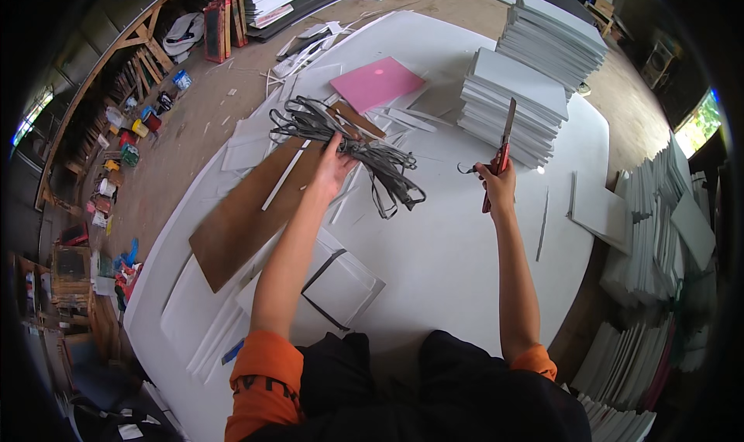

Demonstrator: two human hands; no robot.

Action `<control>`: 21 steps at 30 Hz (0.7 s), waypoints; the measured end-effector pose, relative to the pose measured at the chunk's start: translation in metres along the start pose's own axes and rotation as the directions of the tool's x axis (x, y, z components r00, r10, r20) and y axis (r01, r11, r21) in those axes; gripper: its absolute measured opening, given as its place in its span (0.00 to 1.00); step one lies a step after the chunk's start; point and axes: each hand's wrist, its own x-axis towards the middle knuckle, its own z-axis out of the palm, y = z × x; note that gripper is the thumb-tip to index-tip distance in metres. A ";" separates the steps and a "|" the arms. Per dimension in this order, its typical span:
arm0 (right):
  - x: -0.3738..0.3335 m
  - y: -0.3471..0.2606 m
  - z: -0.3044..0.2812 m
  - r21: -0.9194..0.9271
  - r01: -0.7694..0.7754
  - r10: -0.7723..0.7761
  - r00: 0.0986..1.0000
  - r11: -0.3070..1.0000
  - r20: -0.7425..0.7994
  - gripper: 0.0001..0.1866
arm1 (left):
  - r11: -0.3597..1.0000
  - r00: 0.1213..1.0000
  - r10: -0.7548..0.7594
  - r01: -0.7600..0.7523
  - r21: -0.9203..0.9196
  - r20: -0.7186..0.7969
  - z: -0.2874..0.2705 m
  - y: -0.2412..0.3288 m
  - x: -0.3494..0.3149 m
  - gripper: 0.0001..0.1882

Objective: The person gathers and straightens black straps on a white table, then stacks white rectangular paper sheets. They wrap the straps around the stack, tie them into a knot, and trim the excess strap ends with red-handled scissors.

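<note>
My left hand (333,171) is closed around a tangled bundle of dark grey straps (389,161), lifted above the white work surface (442,256). Loops of it hang out on both sides of my fingers. In my right hand (500,185) is a red utility knife (504,157), gripped by its handle with the long blade pointing up and away. A short curled dark strip (466,168) sticks out beside my right fingers; whether they pinch it I cannot tell. Below my left forearm lies a white panel (345,287) with a dark strap across it.
Two tall stacks of white sheets (515,105) stand at the far right of the surface. A brown board (256,209), a pink sheet (377,84) and white offcuts lie to the left. More panel stacks (659,209) stand at right. Paint cans (139,127) line the left floor.
</note>
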 end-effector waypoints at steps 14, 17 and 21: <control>0.015 0.098 0.124 -0.294 0.166 -0.086 0.960 0.941 0.267 0.13 | 0.852 0.620 0.508 -0.262 0.453 -0.597 -0.163 0.107 -0.113 0.11; 0.000 0.127 0.182 -0.456 0.446 -0.264 0.874 0.770 0.408 0.13 | 0.904 0.632 0.411 -0.193 0.381 -0.657 -0.183 0.098 -0.146 0.11; -0.025 0.109 0.266 -0.294 0.458 -0.206 0.767 0.839 0.607 0.17 | 0.983 0.672 0.175 -0.072 0.172 -0.720 -0.197 0.073 -0.164 0.16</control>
